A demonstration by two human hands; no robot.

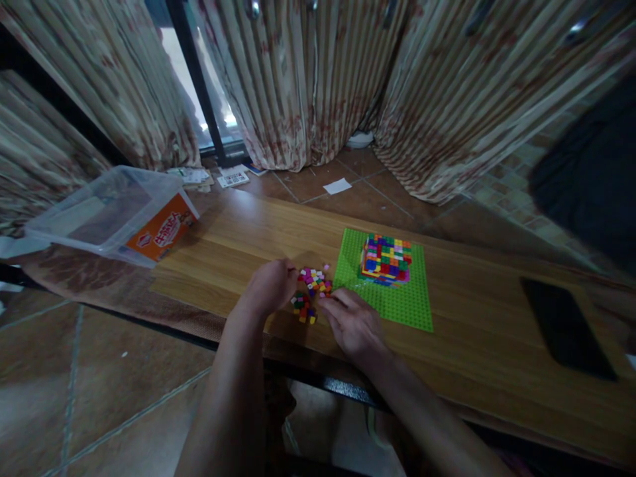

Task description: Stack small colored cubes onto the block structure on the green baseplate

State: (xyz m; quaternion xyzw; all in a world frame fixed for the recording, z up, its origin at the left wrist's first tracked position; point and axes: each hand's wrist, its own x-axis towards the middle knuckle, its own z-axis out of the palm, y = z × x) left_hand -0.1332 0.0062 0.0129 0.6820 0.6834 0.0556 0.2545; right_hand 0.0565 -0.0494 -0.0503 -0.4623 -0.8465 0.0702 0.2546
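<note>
Small loose toy building bricks (pixel 314 281) in many colours lie in a pile on the wooden table (pixel 233 238). At the pile's left edge, my left hand (pixel 272 286) has its fingers curled together; whatever is between the fingertips is hidden. My right hand (pixel 355 324) reaches the pile's right side, thumb and forefinger pinched close to a pink brick, though I cannot make out what they grip. Just right of the pile lies a green studded baseplate (pixel 420 301). A multicoloured block of stacked bricks (pixel 387 258) stands on it, touched by neither hand.
A clear plastic bin (pixel 109 212) with an orange label stands at the table's left end. Toward the right end lies a flat black object (pixel 566 328). Patterned curtains (pixel 298 79) hang behind, and a white paper (pixel 338 186) lies on the tiled floor.
</note>
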